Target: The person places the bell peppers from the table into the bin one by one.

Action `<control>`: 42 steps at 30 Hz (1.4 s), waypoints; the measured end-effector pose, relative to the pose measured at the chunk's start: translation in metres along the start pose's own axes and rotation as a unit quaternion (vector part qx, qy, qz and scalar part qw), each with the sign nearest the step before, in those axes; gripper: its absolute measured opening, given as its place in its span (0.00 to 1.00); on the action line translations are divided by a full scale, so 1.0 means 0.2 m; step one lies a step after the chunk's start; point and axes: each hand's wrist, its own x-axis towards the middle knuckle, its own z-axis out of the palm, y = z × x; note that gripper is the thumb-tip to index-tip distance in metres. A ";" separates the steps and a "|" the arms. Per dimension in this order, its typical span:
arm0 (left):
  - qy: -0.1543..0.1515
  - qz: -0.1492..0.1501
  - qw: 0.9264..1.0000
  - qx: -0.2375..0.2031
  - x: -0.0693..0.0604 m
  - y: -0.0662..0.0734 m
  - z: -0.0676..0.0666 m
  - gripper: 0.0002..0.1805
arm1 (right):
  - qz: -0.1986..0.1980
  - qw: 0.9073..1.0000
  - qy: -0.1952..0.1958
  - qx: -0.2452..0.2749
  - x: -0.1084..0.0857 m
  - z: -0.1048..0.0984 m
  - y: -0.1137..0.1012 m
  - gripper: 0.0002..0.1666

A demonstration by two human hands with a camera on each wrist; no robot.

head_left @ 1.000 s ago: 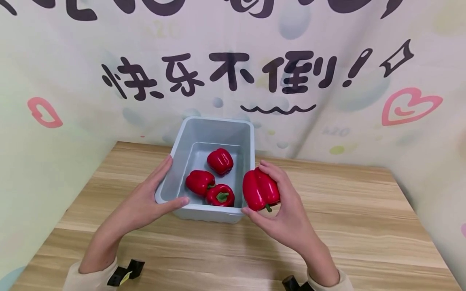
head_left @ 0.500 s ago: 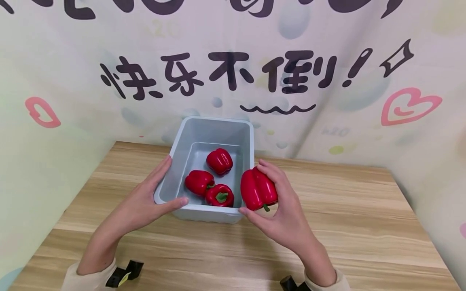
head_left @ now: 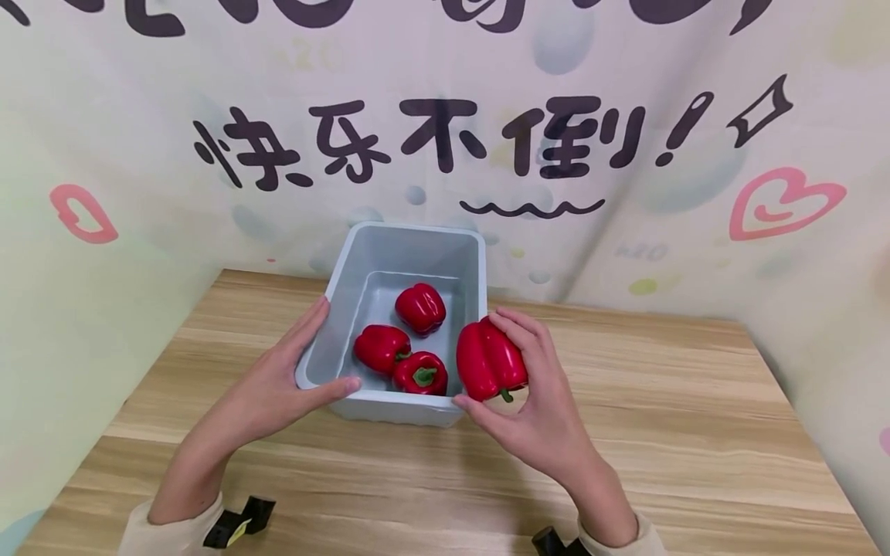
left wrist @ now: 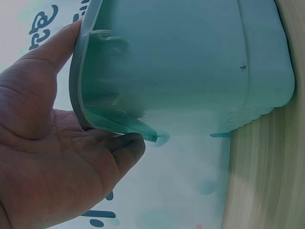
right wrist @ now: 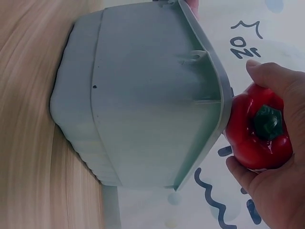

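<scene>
My right hand (head_left: 545, 405) holds a glossy red bell pepper (head_left: 490, 359) with a green stem, beside the right front corner of a grey-blue plastic bin (head_left: 476, 262). In the right wrist view, thumb and fingers wrap this bell pepper (right wrist: 259, 129) close to the bin's rim. My left hand (head_left: 281, 390) grips the bin's left front corner, thumb over the front rim and fingers along the left side. Three more red bell peppers lie inside: one toward the back (head_left: 420, 309), one at the left (head_left: 381, 347) and one in front (head_left: 420, 374) with its stem up.
The bin stands on a wood-grain table (head_left: 660, 432), close to the back edge. Behind it hangs a pale printed cloth (head_left: 626, 255) with dark lettering and pink hearts. Black devices (head_left: 239, 523) sit at both sleeve cuffs.
My right hand has shifted slightly left with its bell pepper, closer to the bin. The left hand, the bin and the peppers inside stay where they were.
</scene>
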 end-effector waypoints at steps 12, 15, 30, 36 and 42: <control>0.000 0.000 1.000 0.002 0.01 0.00 0.00 0.62 | 0.001 1.000 -0.019 0.001 0.00 0.00 0.00 0.62; 0.000 0.000 1.000 0.002 0.01 0.00 0.00 0.62 | 0.002 1.000 -0.023 -0.001 0.00 0.01 -0.01 0.63; -0.002 -0.003 1.000 0.001 0.00 0.00 0.00 0.62 | -0.020 0.999 -0.020 -0.018 -0.01 0.02 0.00 0.59; -0.002 -0.003 1.000 0.002 0.00 0.00 0.00 0.62 | -0.025 0.999 -0.020 -0.018 -0.01 0.03 0.00 0.60; 0.000 -0.003 1.000 0.002 0.00 0.00 0.00 0.62 | -0.006 0.999 -0.030 -0.013 -0.01 0.03 -0.01 0.62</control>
